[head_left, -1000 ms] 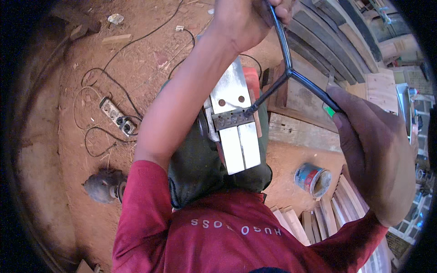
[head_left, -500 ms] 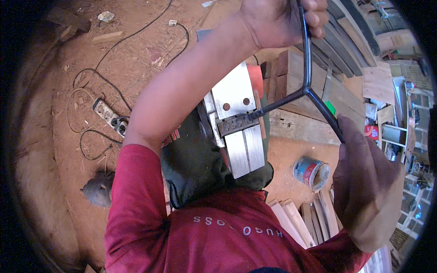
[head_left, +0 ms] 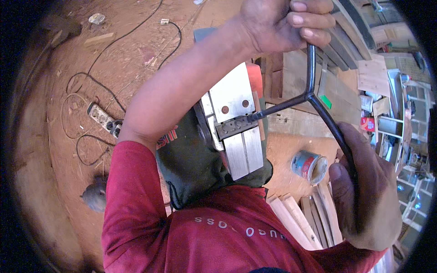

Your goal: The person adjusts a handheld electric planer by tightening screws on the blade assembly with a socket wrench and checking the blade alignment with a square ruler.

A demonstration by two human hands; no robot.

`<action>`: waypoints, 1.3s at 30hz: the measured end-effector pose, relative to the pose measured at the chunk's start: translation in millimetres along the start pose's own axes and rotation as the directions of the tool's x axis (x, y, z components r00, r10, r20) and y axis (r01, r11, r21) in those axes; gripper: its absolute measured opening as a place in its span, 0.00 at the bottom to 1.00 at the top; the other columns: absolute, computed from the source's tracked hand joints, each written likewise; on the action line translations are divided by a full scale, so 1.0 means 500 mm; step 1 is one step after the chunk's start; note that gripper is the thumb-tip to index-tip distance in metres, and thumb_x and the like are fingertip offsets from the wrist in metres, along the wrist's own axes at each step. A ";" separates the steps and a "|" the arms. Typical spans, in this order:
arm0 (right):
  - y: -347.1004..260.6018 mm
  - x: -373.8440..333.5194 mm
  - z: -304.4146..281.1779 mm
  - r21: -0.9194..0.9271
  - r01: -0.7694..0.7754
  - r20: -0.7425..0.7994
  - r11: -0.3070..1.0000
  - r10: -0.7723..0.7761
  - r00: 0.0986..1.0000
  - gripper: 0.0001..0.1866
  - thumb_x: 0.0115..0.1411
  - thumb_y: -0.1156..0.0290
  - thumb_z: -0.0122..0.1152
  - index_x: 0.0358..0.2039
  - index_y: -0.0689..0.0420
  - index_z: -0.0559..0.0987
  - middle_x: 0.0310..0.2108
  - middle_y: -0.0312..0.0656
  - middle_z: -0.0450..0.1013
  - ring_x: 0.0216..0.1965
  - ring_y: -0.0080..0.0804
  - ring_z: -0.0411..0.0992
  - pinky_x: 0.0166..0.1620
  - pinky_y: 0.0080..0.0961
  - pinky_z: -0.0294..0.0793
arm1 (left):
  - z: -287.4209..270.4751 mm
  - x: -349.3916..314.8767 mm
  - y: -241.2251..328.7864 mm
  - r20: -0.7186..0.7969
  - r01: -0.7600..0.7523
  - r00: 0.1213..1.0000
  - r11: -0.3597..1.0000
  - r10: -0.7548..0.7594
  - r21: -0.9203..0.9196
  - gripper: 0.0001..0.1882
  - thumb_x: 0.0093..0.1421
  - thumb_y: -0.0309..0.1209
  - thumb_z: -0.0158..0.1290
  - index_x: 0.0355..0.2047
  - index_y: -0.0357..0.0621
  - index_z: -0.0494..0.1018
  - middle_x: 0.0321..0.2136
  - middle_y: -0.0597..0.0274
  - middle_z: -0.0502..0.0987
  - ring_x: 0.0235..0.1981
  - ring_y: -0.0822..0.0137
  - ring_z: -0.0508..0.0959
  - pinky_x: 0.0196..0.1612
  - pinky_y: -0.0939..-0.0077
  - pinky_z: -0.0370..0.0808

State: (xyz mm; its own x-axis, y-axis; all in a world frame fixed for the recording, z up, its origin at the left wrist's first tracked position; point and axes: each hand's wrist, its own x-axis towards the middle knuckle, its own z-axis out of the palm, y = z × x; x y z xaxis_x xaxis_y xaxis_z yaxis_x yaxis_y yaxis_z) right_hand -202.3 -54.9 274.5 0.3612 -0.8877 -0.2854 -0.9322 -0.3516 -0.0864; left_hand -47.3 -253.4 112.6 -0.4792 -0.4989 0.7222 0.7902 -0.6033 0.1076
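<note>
Since a moment ago, the shiny black metal wrench with three arms (head_left: 309,96) has swung down and to the right. Its end stays at the right end of the small dark grey metal bar with round bolts (head_left: 233,127). That seems to mean the wrench is turning while its tip keeps its spot. The left hand (head_left: 296,22) is curled tight round the top arm. The right hand (head_left: 371,191) grips the lower arm, which now runs further into the palm.

The bar lies across the flat silver machine with an orange side (head_left: 230,91), which seems to rest on the dark green cloth (head_left: 186,159) over the lap. To the right, the round blue and red tin (head_left: 302,164) sits near the long pale wood strips (head_left: 293,216). On the left, the white plug strip (head_left: 99,116) lies on the brown dirt floor (head_left: 123,59).
</note>
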 end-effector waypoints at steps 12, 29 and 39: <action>-0.034 -0.005 -0.007 -0.008 0.110 -0.018 0.994 -0.110 0.994 0.19 0.70 0.77 0.51 0.58 0.74 0.71 0.43 0.59 0.78 0.40 0.45 0.80 0.46 0.32 0.77 | 0.015 -0.006 0.003 0.163 -0.030 0.986 0.996 0.017 0.079 0.26 0.75 0.50 0.35 0.24 0.48 0.67 0.13 0.73 0.61 0.11 0.76 0.64 0.18 0.75 0.67; 0.054 0.031 0.009 -0.106 0.137 -0.090 0.985 -0.147 0.985 0.18 0.63 0.81 0.61 0.54 0.68 0.78 0.29 0.58 0.79 0.28 0.48 0.80 0.35 0.36 0.77 | 0.038 -0.018 0.000 0.089 -0.210 0.978 0.897 0.190 0.389 0.37 0.70 0.67 0.32 0.16 0.52 0.61 0.07 0.73 0.54 0.04 0.76 0.59 0.09 0.78 0.62; 0.102 0.052 0.027 -0.118 0.290 -0.142 0.950 -0.305 0.942 0.18 0.62 0.78 0.63 0.53 0.65 0.79 0.29 0.57 0.78 0.27 0.51 0.78 0.32 0.40 0.76 | 0.046 -0.028 -0.004 0.041 -0.220 0.974 0.880 0.224 0.422 0.37 0.72 0.64 0.29 0.15 0.52 0.58 0.06 0.71 0.54 0.03 0.75 0.60 0.07 0.77 0.62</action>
State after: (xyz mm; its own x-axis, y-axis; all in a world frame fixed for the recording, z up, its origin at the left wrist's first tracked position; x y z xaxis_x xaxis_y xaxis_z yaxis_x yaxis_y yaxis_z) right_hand -240.9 -91.8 249.7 0.6280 -0.7709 -0.1064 -0.7778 -0.6263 -0.0523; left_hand -33.1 -230.7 118.0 -0.2741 -0.5955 0.7551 0.9616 -0.1588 0.2239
